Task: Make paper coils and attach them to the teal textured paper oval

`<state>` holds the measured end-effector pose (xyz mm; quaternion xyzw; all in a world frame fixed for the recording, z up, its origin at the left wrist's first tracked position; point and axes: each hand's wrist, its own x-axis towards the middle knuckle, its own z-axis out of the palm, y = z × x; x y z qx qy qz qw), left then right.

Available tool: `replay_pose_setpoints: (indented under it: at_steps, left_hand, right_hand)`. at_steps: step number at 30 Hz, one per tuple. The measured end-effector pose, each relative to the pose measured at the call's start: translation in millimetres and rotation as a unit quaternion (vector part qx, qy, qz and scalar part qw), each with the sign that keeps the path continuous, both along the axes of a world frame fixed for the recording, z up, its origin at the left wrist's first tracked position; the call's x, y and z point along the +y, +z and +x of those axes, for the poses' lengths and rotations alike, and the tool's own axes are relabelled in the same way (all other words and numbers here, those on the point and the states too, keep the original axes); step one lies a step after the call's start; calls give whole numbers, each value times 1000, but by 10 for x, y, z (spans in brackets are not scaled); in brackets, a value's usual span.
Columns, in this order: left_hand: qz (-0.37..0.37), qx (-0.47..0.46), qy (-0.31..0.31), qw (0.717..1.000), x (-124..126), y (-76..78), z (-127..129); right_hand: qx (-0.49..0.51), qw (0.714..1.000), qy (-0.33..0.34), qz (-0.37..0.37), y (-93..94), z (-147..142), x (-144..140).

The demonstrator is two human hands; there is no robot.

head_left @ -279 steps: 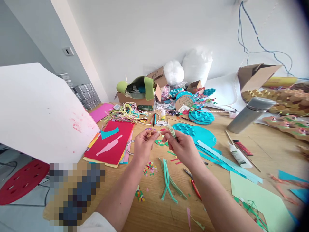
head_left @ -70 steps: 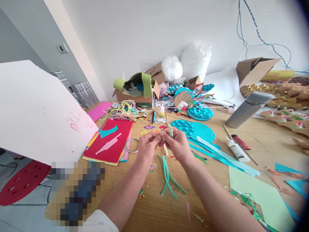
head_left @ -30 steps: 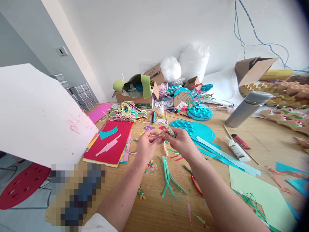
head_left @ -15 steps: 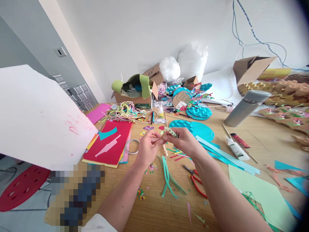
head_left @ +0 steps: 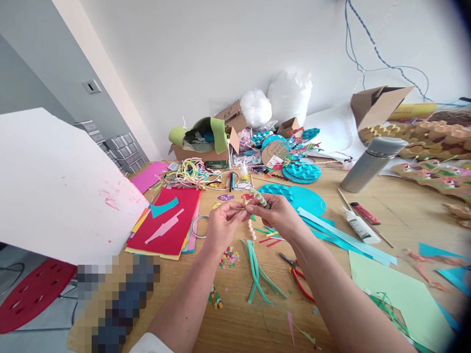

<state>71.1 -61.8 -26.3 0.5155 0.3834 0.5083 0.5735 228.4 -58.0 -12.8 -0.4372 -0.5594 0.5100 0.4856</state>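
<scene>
Between the hands (head_left: 221,224), a tan piece (head_left: 245,201) sits beside a green coil (head_left: 261,198).

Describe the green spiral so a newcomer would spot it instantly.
On the wooden table, find the flat turquoise disc, then the right hand to its left. Held there is the green spiral, tightly coiled, unlike the mint strands lying below.

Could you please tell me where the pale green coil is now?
Near the head view's centre, the pale green coil is held in the right hand, just right of the left hand.
</scene>
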Motion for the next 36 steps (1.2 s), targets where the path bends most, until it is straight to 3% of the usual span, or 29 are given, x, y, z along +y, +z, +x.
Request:
replay_pose_setpoints:
  at_steps: [9, 18, 36]
  left_hand:
    - [-11, 16, -32, 999, -25, 17, -7]
    - [-54, -6, -51, 997, -28, 34, -9]
    - [-80, -35, -27, 996, -17, 52, -22]
  right_hand:
    - [-4, 999, -35, -34, 9, 7, -5]
    - [84, 995, -19, -51, -30, -50, 11]
    - [17, 999, 14, 46, 46, -95, -52]
